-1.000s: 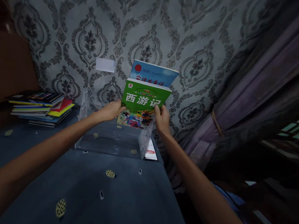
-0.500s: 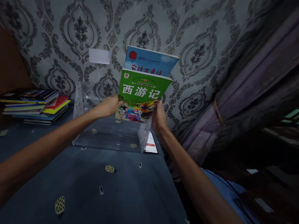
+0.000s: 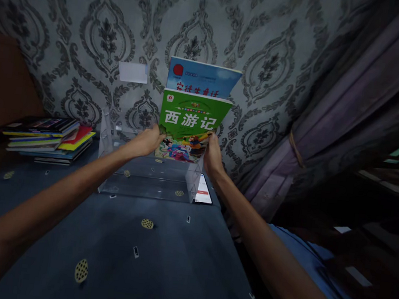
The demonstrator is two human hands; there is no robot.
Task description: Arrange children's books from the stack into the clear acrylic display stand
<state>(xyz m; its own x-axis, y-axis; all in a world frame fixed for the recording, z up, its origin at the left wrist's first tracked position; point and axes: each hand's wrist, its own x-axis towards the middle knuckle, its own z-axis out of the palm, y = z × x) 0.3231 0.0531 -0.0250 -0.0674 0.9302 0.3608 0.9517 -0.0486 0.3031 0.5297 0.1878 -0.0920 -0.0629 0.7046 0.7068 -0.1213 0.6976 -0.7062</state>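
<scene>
Gripping a green book [image 3: 191, 122] by its two lower side edges, both hands are closed on it: the left hand [image 3: 148, 141] pinches the lower left edge and the right hand [image 3: 213, 156] clasps the lower right edge. The green book stands nearly upright, cover facing the camera, its lower part down inside a clear acrylic rack [image 3: 146, 172] at that rack's right end. Just behind it, and taller, stands a blue book [image 3: 202, 77], of which only the top band shows above the green cover; the two appear to touch or nearly so, though the contact itself cannot be made out.

The rack sits at the far edge of the desk [image 3: 158, 260], against the patterned wall [image 3: 91, 22], toward the far right corner. The desk is covered in a dark blue cloth scattered with small yellow and white motifs. A phone [image 3: 203, 194] with a lit screen lies flat just beside the rack's right wall, near the desk's right edge. A stack of books [image 3: 51, 140] lies flat at the far left of the desk, well apart from the rack. A white card [image 3: 133, 72] is fixed to the wall above the rack's left half. A purple curtain [image 3: 332, 126], tied back with a cord, hangs beyond the desk's right edge.
</scene>
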